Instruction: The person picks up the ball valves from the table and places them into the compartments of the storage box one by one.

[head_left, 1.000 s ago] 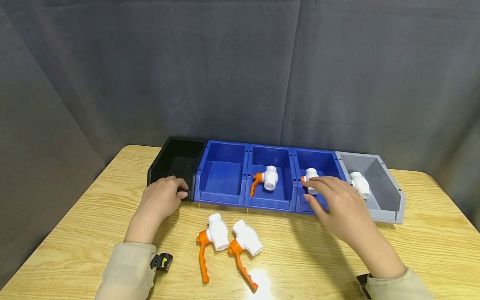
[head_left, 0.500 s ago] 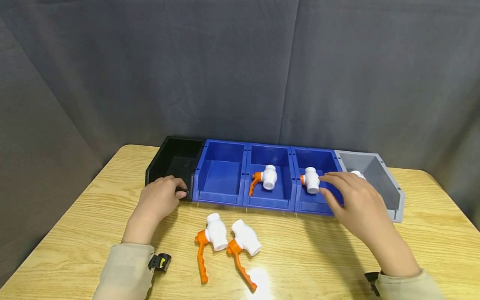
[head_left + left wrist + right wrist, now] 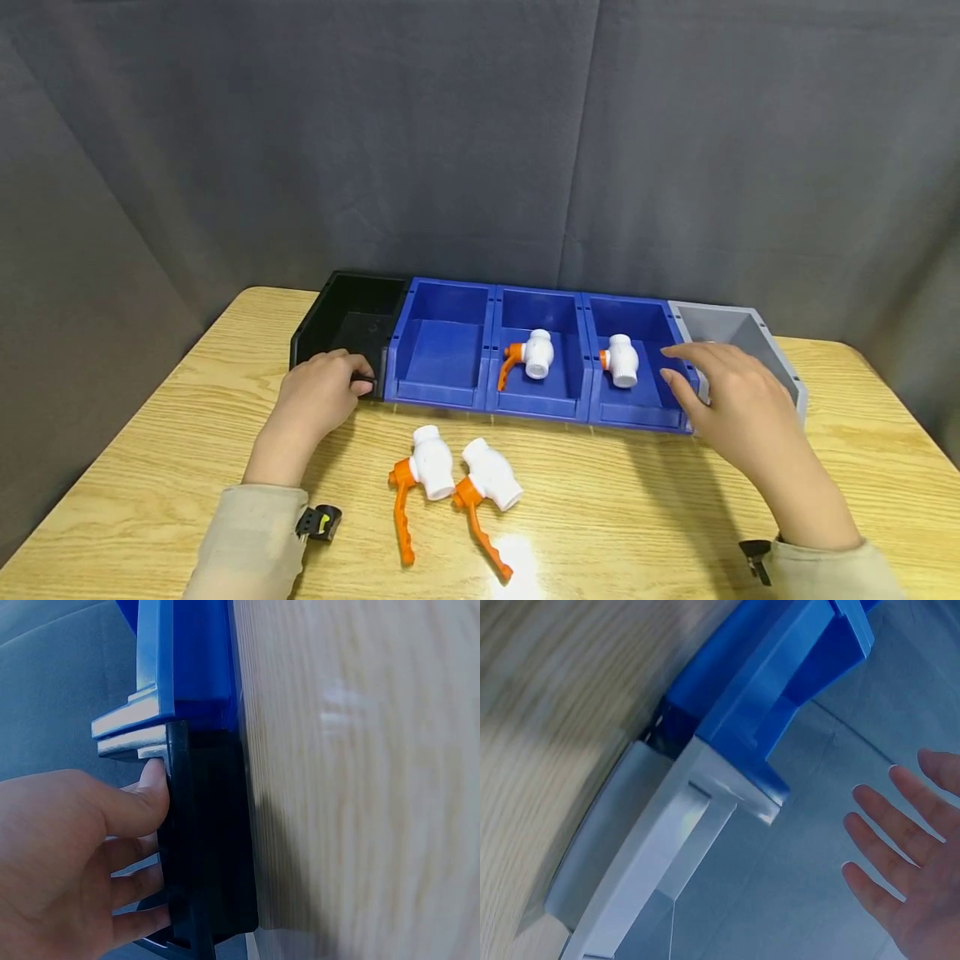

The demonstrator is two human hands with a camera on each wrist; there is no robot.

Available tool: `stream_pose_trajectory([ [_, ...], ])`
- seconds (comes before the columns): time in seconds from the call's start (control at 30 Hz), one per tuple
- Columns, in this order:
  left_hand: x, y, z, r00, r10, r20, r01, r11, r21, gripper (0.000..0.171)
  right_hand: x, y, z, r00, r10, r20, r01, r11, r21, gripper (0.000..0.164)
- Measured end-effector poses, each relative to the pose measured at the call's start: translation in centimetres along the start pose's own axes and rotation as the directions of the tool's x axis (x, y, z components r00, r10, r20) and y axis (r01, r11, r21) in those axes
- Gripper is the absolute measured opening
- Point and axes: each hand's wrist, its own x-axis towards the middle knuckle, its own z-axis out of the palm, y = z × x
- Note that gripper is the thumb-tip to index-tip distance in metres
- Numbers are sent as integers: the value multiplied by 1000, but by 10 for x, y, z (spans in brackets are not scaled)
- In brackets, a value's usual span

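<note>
My left hand (image 3: 322, 396) grips the front lip of the black bin (image 3: 214, 847), thumb on one side and fingers tucked behind it. My right hand (image 3: 742, 404) hovers over the front of the grey bin (image 3: 641, 862), fingers spread and holding nothing. It hides most of a white valve in that bin. Just left of it, a white ball valve (image 3: 623, 362) with an orange stem lies in the right blue bin (image 3: 637, 414). Another ball valve (image 3: 537, 354), its orange handle showing, lies in the middle blue bin (image 3: 536, 405).
Two more white ball valves with orange handles, a left valve (image 3: 432, 462) and a right valve (image 3: 492, 475), lie on the wooden table (image 3: 600, 517) before the bins. The left blue bin (image 3: 442, 358) adjoins the black one. A grey curtain (image 3: 450, 142) hangs behind the row.
My right hand has drawn away from the valve in the right blue bin and moved right, over the grey bin. The left hand stays on the black bin.
</note>
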Motion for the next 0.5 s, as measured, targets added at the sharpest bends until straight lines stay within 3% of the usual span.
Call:
stream_pose_trajectory([
  [0.33, 0, -1, 1, 1000, 1, 0, -1, 1000, 15, 13, -1, 19, -6, 992, 107, 66, -107, 994, -9, 25],
  [0.5, 0, -1, 1, 1000, 4, 4, -4, 1000, 17, 13, -1, 28, -10, 976, 169, 138, -169, 985, -11, 32],
])
